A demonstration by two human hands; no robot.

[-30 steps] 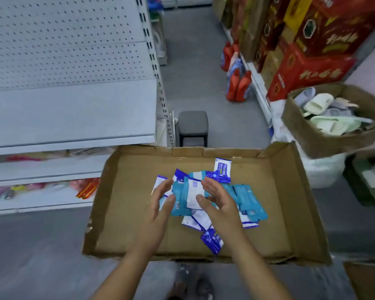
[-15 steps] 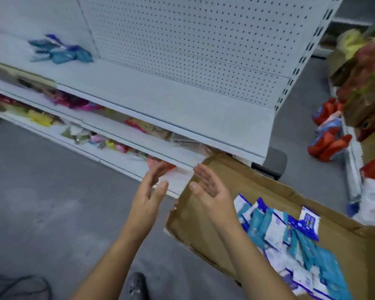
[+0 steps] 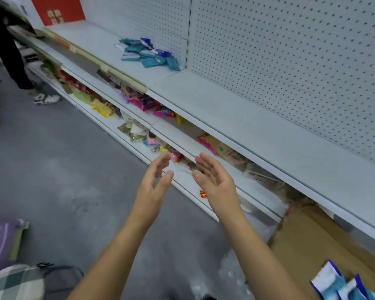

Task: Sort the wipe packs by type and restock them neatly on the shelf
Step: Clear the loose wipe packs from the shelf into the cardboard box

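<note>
1. Left hand (image 3: 154, 187): raised over the floor (image 3: 63, 169) in front of the lower shelves (image 3: 204, 148), palm turned right. The fingers (image 3: 163, 162) are straight, slightly spread, and hold nothing.
2. Right hand (image 3: 214, 182): just right of the left hand and apart from it, palm turned left to face it. Its fingers are straight and relaxed, holding nothing.
3. Shelf (image 3: 236, 109): a long white board running from far left to near right, backed by pegboard (image 3: 290, 50).
4. Wipe packs (image 3: 148, 54): a loose heap of teal and blue-and-white packs on the shelf, far and left of the hands, against the pegboard. The packs overlap and the types are mixed.
5. Box (image 3: 312, 245): brown cardboard, low at near right, its far edge under the lip of the shelf.
6. Boxed packs (image 3: 342, 284): a few blue-and-white and teal packs in the box at the near right corner, blurred.
7. Snack packets (image 3: 143, 100): mixed colours, lying along the lower shelves.
8. Person (image 3: 7, 50): dark trouser legs and a pale shoe (image 3: 47, 98) at far left.
9. Stool (image 3: 2, 241): purple, near left, with a checked cloth (image 3: 13, 282) nearer than it.
</note>
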